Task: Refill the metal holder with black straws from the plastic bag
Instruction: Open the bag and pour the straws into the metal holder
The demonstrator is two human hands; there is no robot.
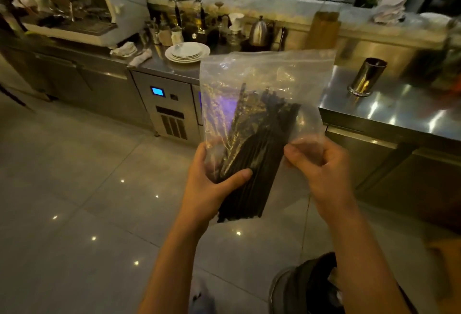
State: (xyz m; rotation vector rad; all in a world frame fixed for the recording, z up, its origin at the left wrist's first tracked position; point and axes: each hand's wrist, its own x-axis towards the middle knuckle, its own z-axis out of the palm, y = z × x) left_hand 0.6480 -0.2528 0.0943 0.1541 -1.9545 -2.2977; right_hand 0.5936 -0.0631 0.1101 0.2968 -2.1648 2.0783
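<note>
Plastic bag (269,77) is held upright in mid-air above the floor, well apart from the worktop (399,106). Black straws (254,154) are bunched in its lower half, slanted, tips fanned upward.

Left hand (212,189): wrapped round the bundle through the film. Right hand (321,166): the bag's right edge is pinched in curled fingers.

Metal holder (366,78) is seen on the worktop at right; its contents cannot be made out. Whether the bag mouth is sealed cannot be told.

Likely step: opening the bag. The bundle should be clamped low, the mouth parted at the top, and the bag carried beside the holder before any straws are drawn out.
</note>
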